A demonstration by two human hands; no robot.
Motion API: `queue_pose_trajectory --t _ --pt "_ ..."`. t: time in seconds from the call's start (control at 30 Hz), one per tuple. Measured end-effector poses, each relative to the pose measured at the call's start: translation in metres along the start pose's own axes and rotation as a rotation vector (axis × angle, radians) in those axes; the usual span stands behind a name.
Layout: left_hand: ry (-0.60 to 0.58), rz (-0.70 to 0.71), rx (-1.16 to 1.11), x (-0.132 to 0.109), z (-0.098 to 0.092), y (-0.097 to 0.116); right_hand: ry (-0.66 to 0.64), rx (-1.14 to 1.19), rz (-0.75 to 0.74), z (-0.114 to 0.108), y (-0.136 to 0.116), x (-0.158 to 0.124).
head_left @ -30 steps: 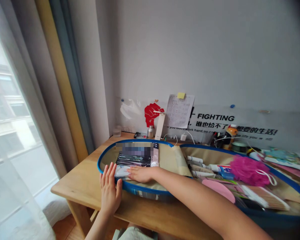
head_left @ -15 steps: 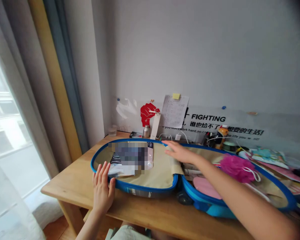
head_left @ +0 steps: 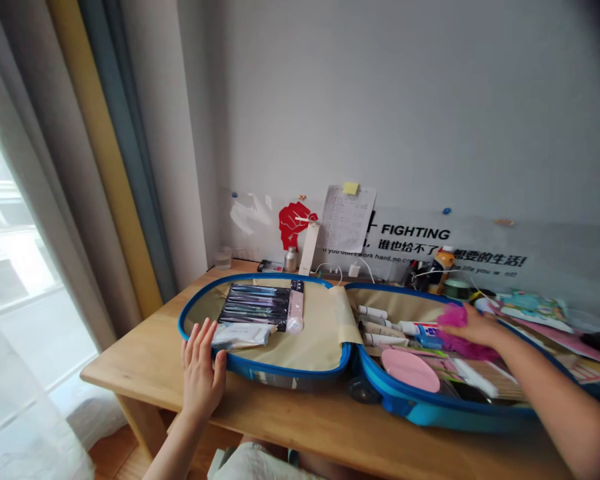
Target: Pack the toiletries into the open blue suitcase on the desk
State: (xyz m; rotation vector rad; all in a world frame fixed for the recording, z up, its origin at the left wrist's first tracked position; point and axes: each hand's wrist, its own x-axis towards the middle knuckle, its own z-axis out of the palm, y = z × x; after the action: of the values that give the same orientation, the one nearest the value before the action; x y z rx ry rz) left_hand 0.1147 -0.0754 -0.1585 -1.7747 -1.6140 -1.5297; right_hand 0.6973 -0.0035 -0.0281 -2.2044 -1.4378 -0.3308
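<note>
A blue-rimmed suitcase (head_left: 300,377) lies opened out on the wooden table, its beige-lined halves side by side. My left hand (head_left: 203,367) rests on the front left rim with fingers stretched out, holding nothing. In that half are a pack of toothbrushes (head_left: 257,303) and a white soft packet (head_left: 243,335). Over the right half, my right hand (head_left: 473,330) is closed on a magenta bath puff (head_left: 455,340), which it partly covers. Near it lie a toothpaste tube (head_left: 415,329), several white tubes (head_left: 385,339) and a pink oval item (head_left: 410,371).
Behind the suitcase stand a small metal bottle (head_left: 291,259), a white upright strip (head_left: 309,249) and an orange-labelled bottle (head_left: 443,270). Colourful packets (head_left: 535,310) pile up at the right. Curtains (head_left: 100,167) hang on the left, and a poster with lettering covers the lower wall.
My right hand has moved right from the back rim near the hinge to the bath puff and closed on it. More tubes in the right half now show. My left hand stays on the rim.
</note>
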Motion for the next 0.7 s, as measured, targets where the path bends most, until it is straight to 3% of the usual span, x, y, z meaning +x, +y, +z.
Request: queue_pose_trajectory --t 0.17,0.4,0.57,0.7 --pt "0.001 0.014 0.001 -0.001 0.001 -0.001 -0.15 -0.056 0.198 -0.003 -0.007 -0.007" --pt "0.009 0.018 -0.012 -0.001 0.001 0.0 -0.045 0.064 0.226 -0.039 -0.044 -0.016" --pt "0.007 0.022 -0.011 0.0 0.0 0.001 0.065 0.293 0.104 -0.055 -0.118 -0.012" --pt "0.009 0.004 -0.015 0.0 0.0 0.002 -0.096 0.555 -0.093 -0.037 -0.216 -0.024"
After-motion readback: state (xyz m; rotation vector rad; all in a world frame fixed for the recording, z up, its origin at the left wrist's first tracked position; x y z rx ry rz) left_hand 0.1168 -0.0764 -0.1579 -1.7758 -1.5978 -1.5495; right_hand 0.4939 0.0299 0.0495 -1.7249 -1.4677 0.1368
